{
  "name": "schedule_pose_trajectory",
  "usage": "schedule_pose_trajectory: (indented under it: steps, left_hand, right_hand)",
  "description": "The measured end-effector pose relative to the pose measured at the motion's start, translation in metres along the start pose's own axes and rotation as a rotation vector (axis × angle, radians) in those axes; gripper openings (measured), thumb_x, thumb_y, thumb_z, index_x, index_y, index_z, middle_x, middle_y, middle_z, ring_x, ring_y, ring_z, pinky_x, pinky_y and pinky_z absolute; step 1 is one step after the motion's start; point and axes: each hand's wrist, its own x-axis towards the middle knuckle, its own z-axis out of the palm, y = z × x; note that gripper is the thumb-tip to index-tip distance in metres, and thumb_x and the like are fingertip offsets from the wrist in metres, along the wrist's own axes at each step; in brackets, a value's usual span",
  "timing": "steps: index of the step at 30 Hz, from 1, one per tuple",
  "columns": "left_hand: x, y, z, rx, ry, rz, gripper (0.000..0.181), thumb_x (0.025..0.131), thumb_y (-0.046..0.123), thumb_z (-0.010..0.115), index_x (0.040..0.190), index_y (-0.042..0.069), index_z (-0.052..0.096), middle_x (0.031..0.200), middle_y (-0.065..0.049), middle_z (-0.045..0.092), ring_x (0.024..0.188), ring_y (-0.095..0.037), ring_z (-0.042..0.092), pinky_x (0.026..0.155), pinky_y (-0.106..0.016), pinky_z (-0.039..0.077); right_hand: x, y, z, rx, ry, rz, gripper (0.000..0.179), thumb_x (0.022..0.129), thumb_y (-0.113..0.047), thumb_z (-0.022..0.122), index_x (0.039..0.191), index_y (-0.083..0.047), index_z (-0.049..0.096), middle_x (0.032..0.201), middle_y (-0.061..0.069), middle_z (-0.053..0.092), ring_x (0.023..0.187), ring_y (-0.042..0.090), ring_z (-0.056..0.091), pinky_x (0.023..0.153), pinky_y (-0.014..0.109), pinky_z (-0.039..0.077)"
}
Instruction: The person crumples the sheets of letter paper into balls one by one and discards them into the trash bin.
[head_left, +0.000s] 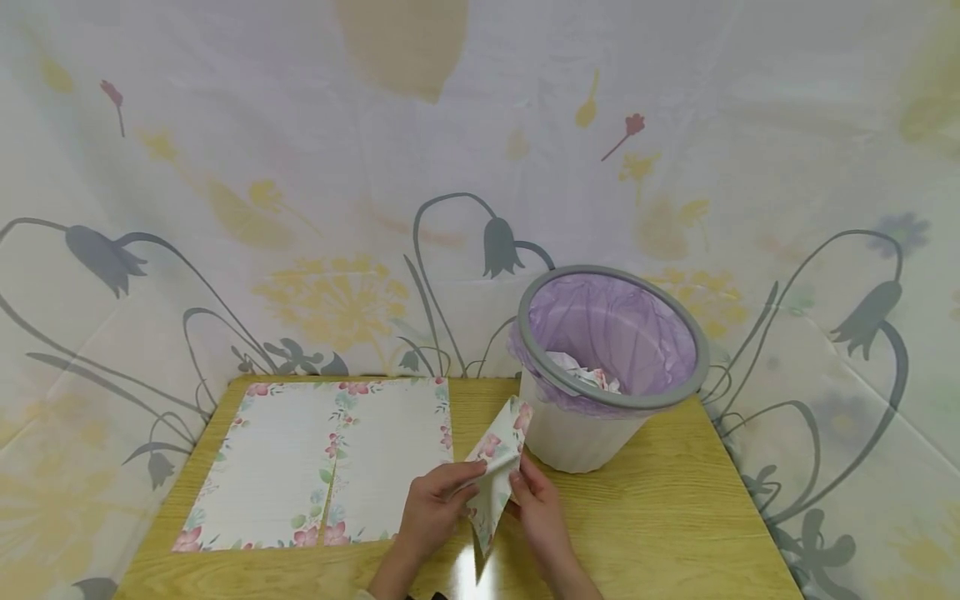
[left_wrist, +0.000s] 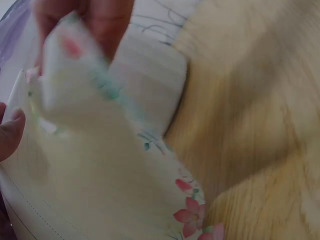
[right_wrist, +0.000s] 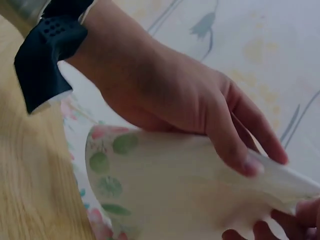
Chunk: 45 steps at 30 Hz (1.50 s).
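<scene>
A floral-bordered sheet of paper (head_left: 497, 479), bent and partly folded, is held up in front of me between both hands. My left hand (head_left: 435, 507) pinches its left side between thumb and fingers; its thumb shows at the left edge of the left wrist view. My right hand (head_left: 542, 510) grips the right side, thumb on the near face. In the right wrist view the sheet (right_wrist: 170, 170) curves between the left hand (right_wrist: 180, 95) and fingers of the right hand (right_wrist: 295, 220) at the lower right corner.
Two flat sheets with matching flower borders, a left one (head_left: 258, 467) and a right one (head_left: 390, 454), lie on the wooden table (head_left: 660, 533). Behind my right hand stands a white bin (head_left: 573, 437) with a grey rim and purple liner, crumpled paper (head_left: 585, 371) inside. A flower-printed cloth hangs behind.
</scene>
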Motion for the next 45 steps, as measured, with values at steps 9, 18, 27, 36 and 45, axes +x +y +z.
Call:
schedule_pose_trajectory:
  steps: [9,18,27,36,45]
  left_hand:
    - [0.003,0.009,0.009,0.183,-0.002,0.040,0.036,0.079,-0.004,0.078,0.114,0.004,0.075,0.110,-0.006,0.074,0.099,-0.021,0.070,0.087,-0.024,0.054]
    - [0.003,0.015,0.007,0.291,-0.070,0.080,0.046,0.078,-0.002,0.081,0.123,0.006,0.071,0.118,-0.005,0.071,0.107,-0.022,0.066,0.093,-0.023,0.051]
    - [0.004,0.015,0.001,0.277,-0.100,0.122,0.050,0.074,0.002,0.086,0.122,0.004,0.070,0.123,-0.011,0.069,0.112,-0.028,0.064,0.101,-0.027,0.046]
    - [0.005,0.011,-0.013,0.324,-0.109,0.145,0.054,0.070,0.011,0.090,0.121,0.006,0.070,0.129,-0.014,0.065,0.119,-0.031,0.059,0.107,-0.029,0.041]
    - [0.017,0.018,-0.023,0.367,-0.089,0.166,0.065,0.068,0.015,0.092,0.128,0.005,0.066,0.134,-0.017,0.061,0.122,-0.032,0.056,0.108,-0.028,0.040]
  right_hand:
    - [0.001,-0.001,0.011,0.051,-0.003,-0.049,0.059,0.103,-0.012,0.054,0.152,0.008,0.027,0.147,0.027,0.043,0.124,0.016,0.055,0.099,0.030,0.049]
    - [-0.003,-0.012,0.018,0.019,0.130,-0.028,0.050,0.102,-0.006,0.054,0.147,0.011,0.037,0.138,0.027,0.053,0.115,0.017,0.062,0.091,0.026,0.053]
    - [-0.004,-0.013,0.018,0.085,0.232,0.007,0.044,0.103,0.001,0.046,0.143,0.015,0.038,0.127,0.029,0.060,0.094,0.019,0.069,0.072,0.031,0.059]
    - [-0.003,-0.008,0.014,0.043,0.222,-0.031,0.043,0.098,0.008,0.050,0.140,0.014,0.045,0.117,0.028,0.065,0.086,0.016,0.069,0.063,0.026,0.057]
    - [-0.005,-0.006,0.009,-0.032,0.125,-0.010,0.031,0.096,0.009,0.052,0.125,0.017,0.059,0.112,0.025,0.067,0.086,0.016,0.067,0.066,0.027,0.058]
